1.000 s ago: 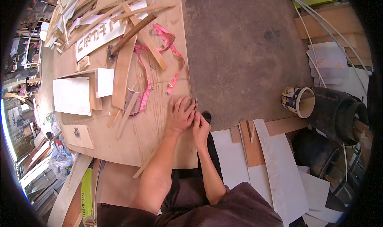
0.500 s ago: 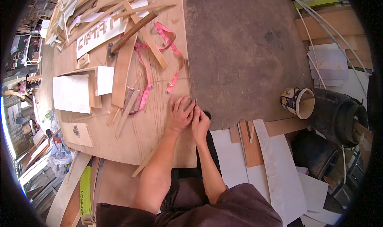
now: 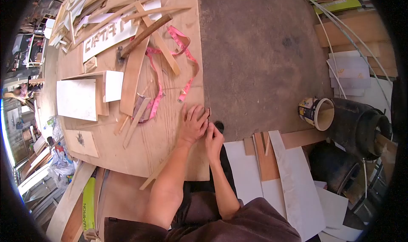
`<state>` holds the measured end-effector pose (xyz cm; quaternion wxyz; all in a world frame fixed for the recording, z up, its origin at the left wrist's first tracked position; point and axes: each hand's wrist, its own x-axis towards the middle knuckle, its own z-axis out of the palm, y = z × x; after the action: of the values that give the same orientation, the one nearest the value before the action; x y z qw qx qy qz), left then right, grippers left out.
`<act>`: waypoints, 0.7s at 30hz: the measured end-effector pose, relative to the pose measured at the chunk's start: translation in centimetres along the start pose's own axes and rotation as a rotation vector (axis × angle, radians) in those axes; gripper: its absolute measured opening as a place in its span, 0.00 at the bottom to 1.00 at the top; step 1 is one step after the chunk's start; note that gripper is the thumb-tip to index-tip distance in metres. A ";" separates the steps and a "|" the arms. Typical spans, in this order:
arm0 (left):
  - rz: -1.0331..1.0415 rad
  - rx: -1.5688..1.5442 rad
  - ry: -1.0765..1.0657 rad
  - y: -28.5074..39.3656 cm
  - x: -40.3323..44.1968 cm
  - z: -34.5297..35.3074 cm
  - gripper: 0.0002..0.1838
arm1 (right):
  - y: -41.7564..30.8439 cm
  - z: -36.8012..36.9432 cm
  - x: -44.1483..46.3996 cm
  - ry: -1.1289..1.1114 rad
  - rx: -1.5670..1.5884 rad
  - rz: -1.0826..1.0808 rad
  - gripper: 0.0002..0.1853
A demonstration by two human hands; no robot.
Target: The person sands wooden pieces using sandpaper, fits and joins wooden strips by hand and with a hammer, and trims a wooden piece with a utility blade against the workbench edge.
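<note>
At the right edge of the plywood board, my left hand rests with its fingers bent. A small, thin brownish piece pokes out at the tip of its index finger; its kind is too small to tell. Just below, my right hand is closed in a pinch beside the left thumb, over the board's edge. Whatever lies between its fingertips is hidden. Beyond the left fingertips lies a pink tape measure, loosely looped on the board.
A hammer lies among wood strips near a white panel with raised letters. A white-faced box piece stands at left. On the right are a paint bucket and a black drum, beyond the brown floor.
My right hand has drawn slightly down from the left fingertips. More of the small piece shows at the left index finger. The view has shifted slightly.
</note>
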<state>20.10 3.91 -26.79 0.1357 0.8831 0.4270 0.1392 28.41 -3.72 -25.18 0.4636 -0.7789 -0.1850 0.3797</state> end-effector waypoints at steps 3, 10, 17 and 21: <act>0.012 0.034 -0.001 -0.1 -0.1 0.0 0.20 | -1.8 -0.1 1.4 -0.097 -0.088 0.123 0.21; 0.008 -0.031 -0.012 0.1 -0.2 -0.1 0.20 | -0.8 0.2 0.1 0.000 0.015 0.013 0.21; -0.006 -0.040 -0.016 0.1 0.1 -0.1 0.19 | -0.1 0.1 0.5 -0.041 -0.034 0.053 0.20; -0.005 0.011 -0.025 0.0 -0.2 -0.1 0.20 | -2.7 0.2 1.9 -0.112 -0.055 0.146 0.20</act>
<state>19.95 3.74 -26.71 0.1364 0.8846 0.4280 0.1255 29.67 -1.05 -23.68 0.4022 -0.7802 -0.1636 0.4502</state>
